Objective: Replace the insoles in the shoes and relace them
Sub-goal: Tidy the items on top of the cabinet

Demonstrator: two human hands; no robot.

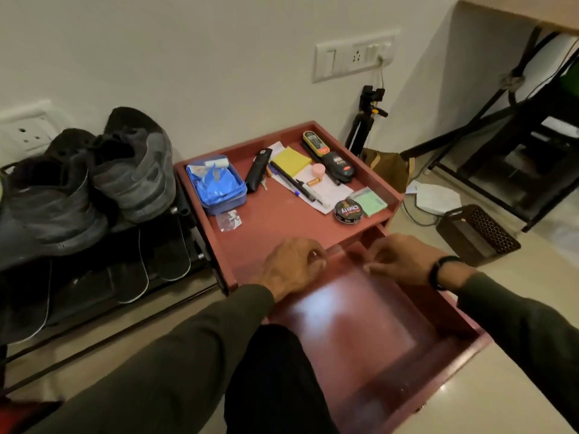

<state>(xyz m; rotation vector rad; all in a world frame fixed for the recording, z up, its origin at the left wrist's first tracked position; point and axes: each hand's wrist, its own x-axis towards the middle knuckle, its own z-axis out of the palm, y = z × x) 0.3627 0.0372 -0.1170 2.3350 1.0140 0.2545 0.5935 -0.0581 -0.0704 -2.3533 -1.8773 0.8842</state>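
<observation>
The person crouches at a low red stand (pixel 282 214) with its drawer (pixel 376 324) pulled right out, and both hands are in over the drawer's back edge. The left hand (pixel 291 264) has its fingers curled in, as though pinching something small; the right hand (pixel 401 258) is curled the same way just beside it. The picture smears there, so I cannot tell whether either hand holds anything. It may be something thin and clear, or nothing.

The shoes (pixel 94 177) sit apart from all this, on the top shelf of the rack (pixel 200 255) to the left: two dark trainers, heels toward us, leaning together. Flat dark insoles (pixel 169 249) stand on the shelf below, leaning side by side.

I would judge the insoles light and floppy, easy to bend, best taken by the heel end and fed in toe first with the shoe's mouth held wide. The trainers look soft in the upper and stiff in the sole, not heavy; grip one at the heel collar. Laces I cannot make out from here.
</observation>
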